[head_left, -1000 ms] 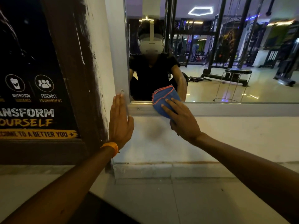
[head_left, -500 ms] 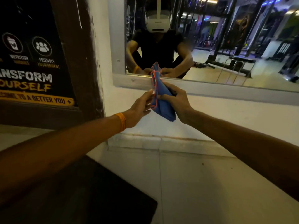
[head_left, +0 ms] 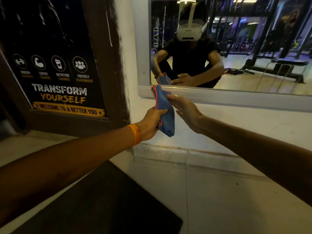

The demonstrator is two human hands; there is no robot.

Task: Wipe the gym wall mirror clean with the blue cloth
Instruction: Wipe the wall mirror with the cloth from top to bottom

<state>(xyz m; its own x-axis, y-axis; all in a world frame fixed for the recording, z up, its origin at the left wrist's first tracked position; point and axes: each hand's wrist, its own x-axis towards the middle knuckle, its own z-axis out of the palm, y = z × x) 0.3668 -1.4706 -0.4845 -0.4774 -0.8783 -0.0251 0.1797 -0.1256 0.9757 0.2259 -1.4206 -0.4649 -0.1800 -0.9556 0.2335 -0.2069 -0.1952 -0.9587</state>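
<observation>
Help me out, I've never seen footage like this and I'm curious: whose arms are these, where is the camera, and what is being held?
There is no machine here. A person wears one camera on the head, looking forward and down, so the two arms reaching in are their own. The white headset shows reflected in the wall mirror ahead. The left hand, with an orange wristband, grips a bunched blue cloth near the mirror's lower left corner. The right hand is open, fingers straight, right beside the cloth and holding nothing. A gym poster hangs on the left, and a dark mat lies on the floor.
</observation>
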